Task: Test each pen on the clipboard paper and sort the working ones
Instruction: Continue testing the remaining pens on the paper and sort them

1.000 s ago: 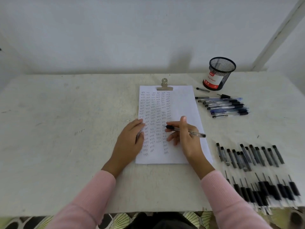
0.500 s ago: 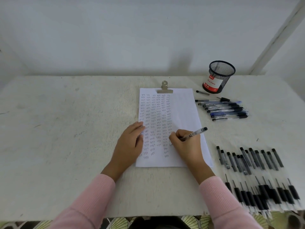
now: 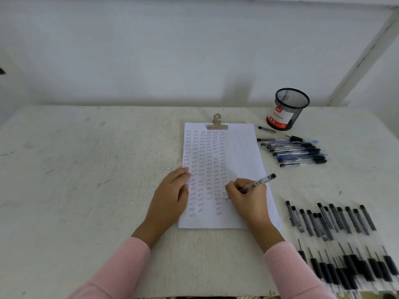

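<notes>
A white sheet of paper (image 3: pixel 241 152) lies under a metal clip (image 3: pixel 217 123) mid-table, covered in columns of small handwritten "test" marks. My right hand (image 3: pixel 248 199) grips a clear pen with a black end (image 3: pixel 260 182) in a writing hold, its tip touching the paper's lower right part. My left hand (image 3: pixel 170 195) lies flat on the paper's left edge, fingers straight. A row of pens with black and blue caps (image 3: pixel 295 152) lies right of the paper. A large spread of pens with black caps (image 3: pixel 336 238) fills the near right of the table.
A black mesh pen cup (image 3: pixel 287 108) with a red and white label stands at the back right, with one short pen (image 3: pixel 266 129) lying beside it. The white table (image 3: pixel 86 169) stretches bare to the left. A wall rises behind.
My right hand turned the pen from lying sideways across my fingers into a writing grip and lowered its tip onto the paper. My left hand stayed on the paper's left edge.
</notes>
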